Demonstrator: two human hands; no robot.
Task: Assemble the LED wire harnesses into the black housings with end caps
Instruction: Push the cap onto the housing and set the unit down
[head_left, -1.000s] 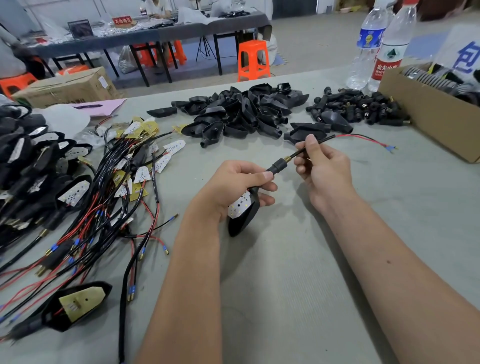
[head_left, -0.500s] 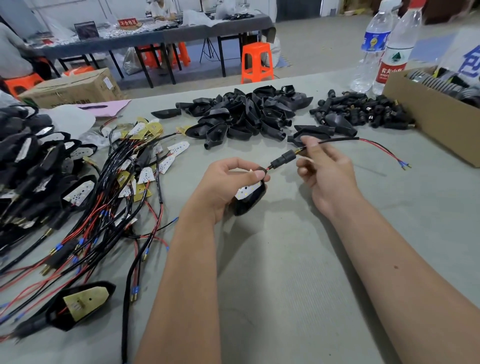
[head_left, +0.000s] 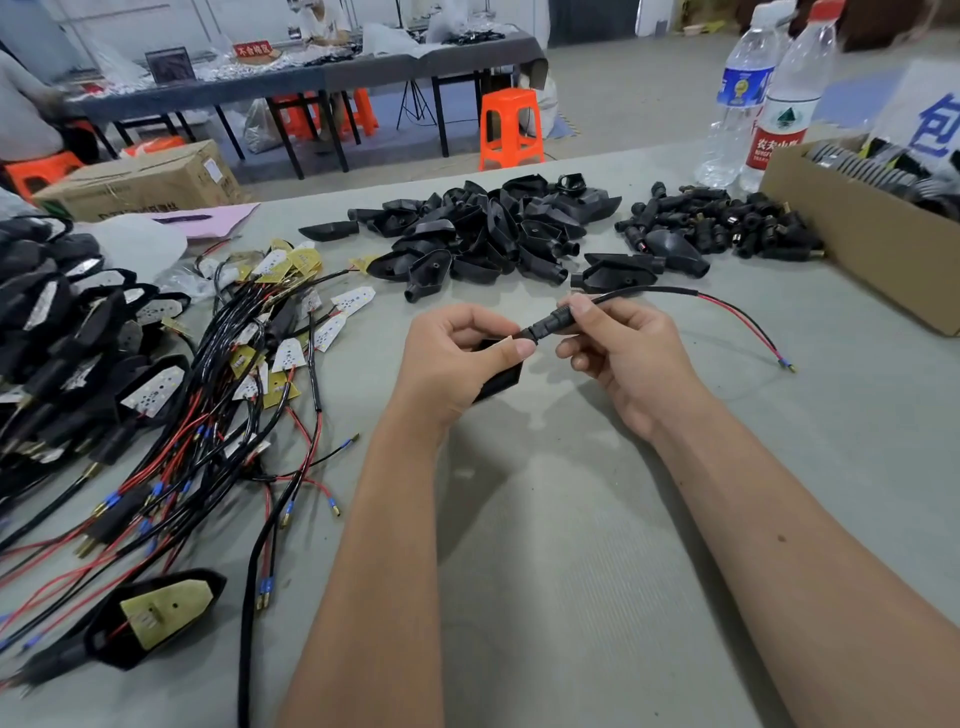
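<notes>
Hands (head_left: 462, 353) grip housing (head_left: 498, 376); cap (head_left: 553, 328)

Glossy black plastic housings (head_left: 483, 234) are heaped on a grey felt-like tabletop (head_left: 571, 545), red-and-black insulated wires (head_left: 737, 317) blue-tipped, with an orange plastic stool (head_left: 510, 127) behind.

Bright, even indoor light; soft shadows; wide-angle bending and blur toward edges.

Single head-worn wide-angle view, looking forward and down, close over hands (head_left: 545, 358), far room perhaps slightly blurred
</notes>
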